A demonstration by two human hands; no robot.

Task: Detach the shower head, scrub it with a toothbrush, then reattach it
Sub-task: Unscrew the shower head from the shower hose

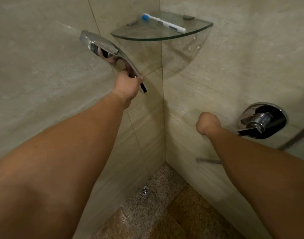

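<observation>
One hand, the left [128, 83], grips shower head [103, 47].

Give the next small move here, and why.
Probably reach the right hand up to the toothbrush on the glass shelf. The left hand already grips the shower head by its handle, seemingly off the hose, and the right hand is curled, with nothing visible in it; the brush lies untouched.

Glossy chrome shower head [103, 47]; clear glass shelf [199, 28]; matt stone-look wall tiles [44, 66]; speckled floor [158, 213].
</observation>
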